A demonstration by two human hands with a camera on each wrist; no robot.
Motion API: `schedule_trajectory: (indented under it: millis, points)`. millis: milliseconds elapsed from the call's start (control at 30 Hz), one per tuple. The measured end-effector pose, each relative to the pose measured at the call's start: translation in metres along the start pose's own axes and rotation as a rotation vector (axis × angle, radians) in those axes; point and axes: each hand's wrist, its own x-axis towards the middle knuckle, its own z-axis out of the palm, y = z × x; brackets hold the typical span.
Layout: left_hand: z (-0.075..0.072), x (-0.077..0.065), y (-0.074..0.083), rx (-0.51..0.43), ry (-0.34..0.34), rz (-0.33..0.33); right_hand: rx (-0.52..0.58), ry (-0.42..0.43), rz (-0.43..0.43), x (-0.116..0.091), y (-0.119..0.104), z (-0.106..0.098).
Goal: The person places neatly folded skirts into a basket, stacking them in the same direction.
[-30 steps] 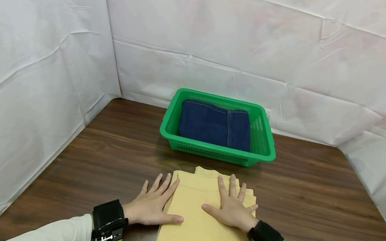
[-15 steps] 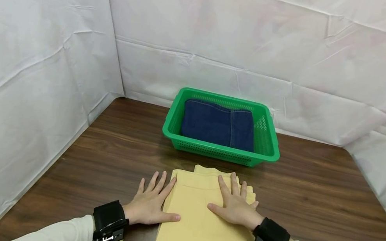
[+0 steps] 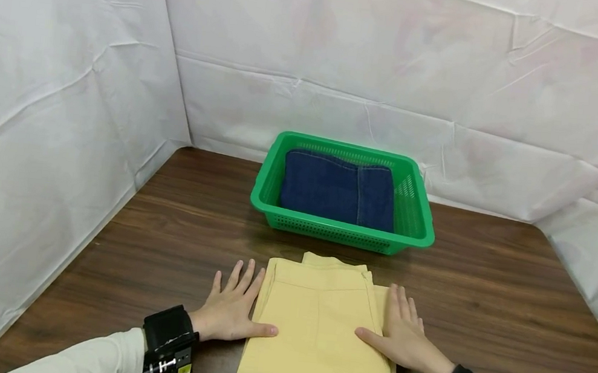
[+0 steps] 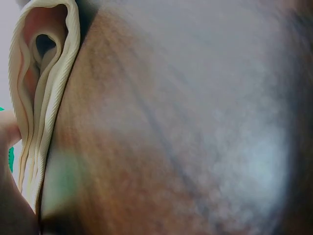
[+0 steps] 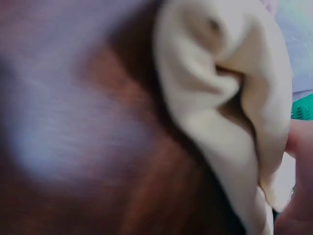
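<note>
Folded pale yellow trousers (image 3: 310,339) lie flat on the table in front of me, waistband at the far end. My left hand (image 3: 228,313) is spread along their left edge, palm on the wood beside them and thumb resting on the cloth. On the opposite side, my right hand (image 3: 403,337) lies with straight fingers over the right edge, thumb on top. Stacked fabric layers (image 4: 56,93) show side-on in the left wrist view. In the right wrist view, the rounded folds of the fabric (image 5: 195,83) look blurred.
Beyond the trousers stands a green plastic basket (image 3: 327,231) with folded dark blue denim (image 3: 321,186) inside. White cloth walls (image 3: 314,42) enclose the brown wooden table (image 3: 175,222) at the back and both sides.
My right hand has slid from the top of the trousers outward to their right edge. My left hand has shifted slightly left. The trousers stay about where they were.
</note>
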Motion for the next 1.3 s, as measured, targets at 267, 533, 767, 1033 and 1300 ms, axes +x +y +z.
schedule_trajectory:
  millis: [267,533,767,1033,1300]
  points:
    - [-0.004,0.002,0.002,-0.067,-0.005,0.033,0.045,0.029,0.012,-0.008,0.008,0.001]
    - [0.0,0.006,0.006,-0.144,0.055,0.06,-0.019,0.124,-0.029,-0.008,0.005,0.002]
    - [0.0,0.006,0.01,-0.08,0.163,0.095,-0.085,0.178,-0.04,-0.008,0.003,0.002]
    - [-0.002,0.004,0.017,-0.107,0.19,0.104,-0.03,0.168,-0.014,-0.008,-0.001,0.005]
    - [-0.009,0.006,0.032,-0.362,0.081,0.111,0.106,0.109,0.038,-0.003,-0.006,0.001]
